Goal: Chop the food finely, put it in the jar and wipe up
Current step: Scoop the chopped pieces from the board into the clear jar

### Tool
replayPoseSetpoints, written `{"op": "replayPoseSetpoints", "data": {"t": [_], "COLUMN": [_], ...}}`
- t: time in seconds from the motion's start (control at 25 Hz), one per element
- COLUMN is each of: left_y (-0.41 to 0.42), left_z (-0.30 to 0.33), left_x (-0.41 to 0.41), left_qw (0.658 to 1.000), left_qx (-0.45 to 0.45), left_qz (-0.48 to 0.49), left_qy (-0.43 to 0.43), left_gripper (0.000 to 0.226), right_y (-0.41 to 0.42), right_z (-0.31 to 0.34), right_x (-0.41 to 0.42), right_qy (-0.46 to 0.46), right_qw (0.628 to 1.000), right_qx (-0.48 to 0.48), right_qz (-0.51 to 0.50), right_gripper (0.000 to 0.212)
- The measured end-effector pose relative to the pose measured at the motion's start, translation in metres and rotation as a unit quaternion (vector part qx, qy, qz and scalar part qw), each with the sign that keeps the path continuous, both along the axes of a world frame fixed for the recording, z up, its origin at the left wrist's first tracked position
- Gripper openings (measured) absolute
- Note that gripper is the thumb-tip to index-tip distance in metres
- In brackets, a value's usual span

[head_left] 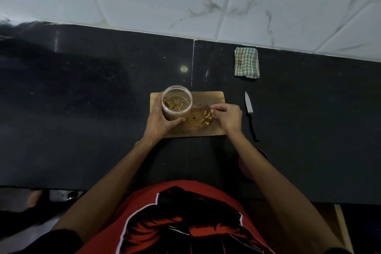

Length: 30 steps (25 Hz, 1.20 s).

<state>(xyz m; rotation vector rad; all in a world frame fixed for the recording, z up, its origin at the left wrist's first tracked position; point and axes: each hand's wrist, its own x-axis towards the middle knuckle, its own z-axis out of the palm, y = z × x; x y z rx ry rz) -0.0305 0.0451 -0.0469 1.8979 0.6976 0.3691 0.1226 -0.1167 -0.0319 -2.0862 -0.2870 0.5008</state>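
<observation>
A clear plastic jar (176,101) stands open on the left part of a wooden chopping board (208,99), with some chopped yellowish food in its bottom. My left hand (159,121) grips the jar from the left and front, thumb across its near side. A small pile of chopped food (206,119) lies on the board to the right of the jar. My right hand (227,116) rests on the board at that pile, its curled fingertips pinching at the pieces.
A small knife (248,107) with a black handle lies on the black counter (82,99) right of the board. A folded green-checked cloth (246,62) sits farther back by the tiled wall. A reddish lid-like object (244,166) shows under my right forearm.
</observation>
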Motion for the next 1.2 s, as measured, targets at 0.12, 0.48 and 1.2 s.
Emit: {"op": "replayPoseSetpoints", "data": {"t": [0.12, 0.48, 1.2], "left_y": [0.000, 0.000, 0.003], "left_z": [0.000, -0.001, -0.001], "left_x": [0.000, 0.001, 0.000], "left_qw": [1.000, 1.000, 1.000], "left_qx": [-0.001, -0.002, -0.012], "left_qz": [-0.005, -0.001, -0.004], "left_qy": [-0.005, -0.009, -0.012], "left_gripper": [0.099, 0.098, 0.096], "right_y": [-0.001, 0.033, 0.043], "right_z": [0.004, 0.067, 0.038], "right_x": [0.001, -0.011, 0.007], "right_qy": [0.090, 0.095, -0.108], "right_qw": [0.993, 0.976, 0.984], "right_qx": [0.058, 0.196, -0.039], "right_qz": [-0.039, 0.026, 0.137], "right_gripper": [0.015, 0.016, 0.033]}}
